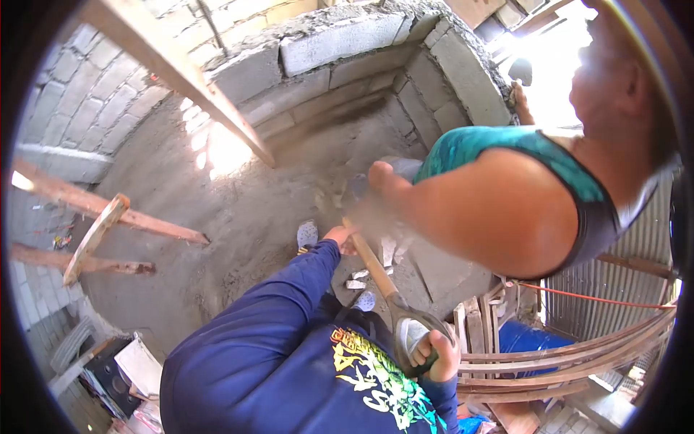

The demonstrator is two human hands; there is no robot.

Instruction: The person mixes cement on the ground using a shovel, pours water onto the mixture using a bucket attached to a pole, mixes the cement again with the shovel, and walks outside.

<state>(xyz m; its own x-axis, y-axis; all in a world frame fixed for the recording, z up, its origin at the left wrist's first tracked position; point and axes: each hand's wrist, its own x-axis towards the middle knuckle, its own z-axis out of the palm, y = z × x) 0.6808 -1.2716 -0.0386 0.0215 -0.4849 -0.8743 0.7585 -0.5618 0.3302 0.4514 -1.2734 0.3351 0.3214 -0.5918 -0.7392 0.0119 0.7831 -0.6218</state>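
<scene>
A wooden shovel shaft (371, 266) runs slantwise in front of my body, with a D-shaped grip (413, 325) at its near end. My left hand (342, 239) is closed around the far part of the shaft. At the near end, my right hand (437, 354) is wrapped round the grip. The shovel's far end is blurred and partly hidden near a co-worker's hand and forearm (390, 189). Grey wet-looking mortar (253, 217) covers the floor around my shoes (307, 233).
A co-worker (499, 195) in a teal top leans in close at the right. Wooden posts (181, 76) slant down at the left. A low block wall (340, 45) stands ahead. Broken block pieces (355, 284) lie by my feet. A blue drum (531, 343) is at the lower right.
</scene>
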